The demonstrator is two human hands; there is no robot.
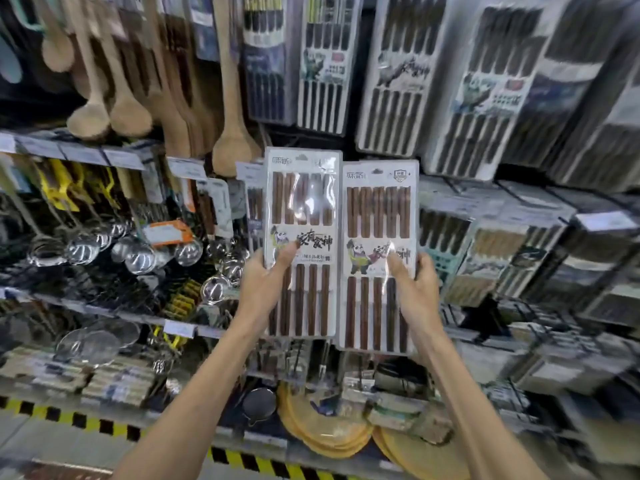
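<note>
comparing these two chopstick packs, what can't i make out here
Head view:
- small print on the left pack: too small, partly under the thumb of the left hand.
- label of the right pack: glare and the thumb of the right hand cover part.
- backs of both packs: turned from the camera.
- shelf price tags: blurred.

A grey metal shop shelving rack (86,152) carries the goods. Pale wooden spoons (128,116) and flat packs of dark chopsticks (394,74) hang along its top, and shiny steel ladles (138,258) hang lower. Round yellow mats (322,431) lie stacked on its bottom shelf.
</note>
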